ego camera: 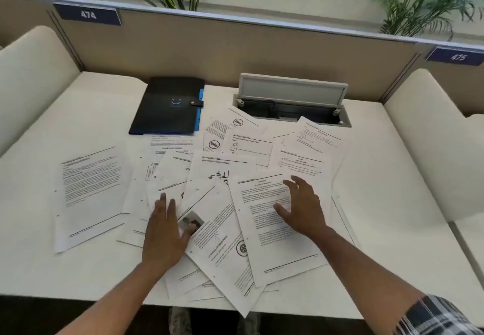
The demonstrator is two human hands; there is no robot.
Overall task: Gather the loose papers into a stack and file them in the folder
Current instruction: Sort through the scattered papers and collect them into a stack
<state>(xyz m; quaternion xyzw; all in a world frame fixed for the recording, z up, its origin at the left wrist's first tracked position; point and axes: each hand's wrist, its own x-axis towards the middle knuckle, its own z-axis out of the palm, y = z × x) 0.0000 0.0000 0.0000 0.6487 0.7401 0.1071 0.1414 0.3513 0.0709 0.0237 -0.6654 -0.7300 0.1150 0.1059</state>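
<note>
Your left hand (163, 232) & right hand (301, 209) lie flat, fingers spread, holding nothing, on the loose papers (217, 190) fanned across the desk (392, 216) just in front of the shut folder (167, 106), which sits nearer your left.

Loose papers (214, 203) blanket the middle of the surface (387, 182), spilling over its near edge. The left and right edges lie bare, open to approach. At the far edge, a closed black folder (167, 106) and an open cable hatch (293, 99) with raised lid block the way.
</note>
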